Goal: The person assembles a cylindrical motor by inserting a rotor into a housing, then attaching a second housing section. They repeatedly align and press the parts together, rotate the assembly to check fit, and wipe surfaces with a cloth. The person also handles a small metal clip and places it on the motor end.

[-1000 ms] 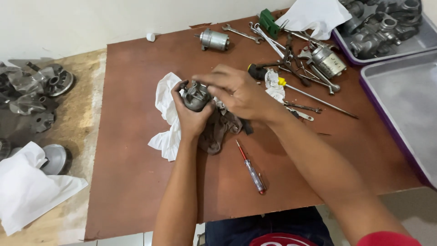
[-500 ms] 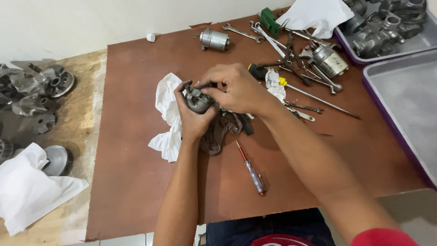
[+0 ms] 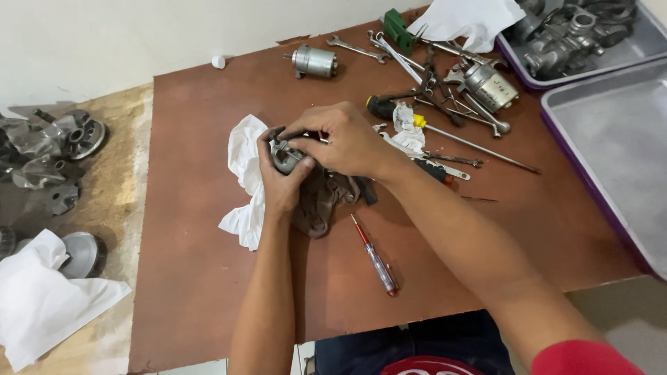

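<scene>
My left hand [image 3: 276, 182] grips a small grey metal engine part [image 3: 285, 154] from below, over the middle of the brown table [image 3: 201, 278]. My right hand [image 3: 342, 139] lies across the top of the same part, fingers curled on it. A dirty brown rag [image 3: 321, 203] hangs beneath both hands, and a white cloth [image 3: 244, 173] lies just left of them. A screwdriver with a red and clear handle [image 3: 375, 255] rests on the table below the hands.
Wrenches, screwdrivers and a cylindrical motor [image 3: 314, 61] lie scattered at the back. A second metal cylinder [image 3: 490, 85] sits among tools. Two purple-rimmed trays stand right: one bare [image 3: 611, 139], one holding engine parts [image 3: 577, 31]. Metal castings [image 3: 52, 142] and white cloth [image 3: 42, 298] lie on the floor left.
Both hands stay on the metal part in nearly the same place. The right hand's fingers have shifted slightly over its top.
</scene>
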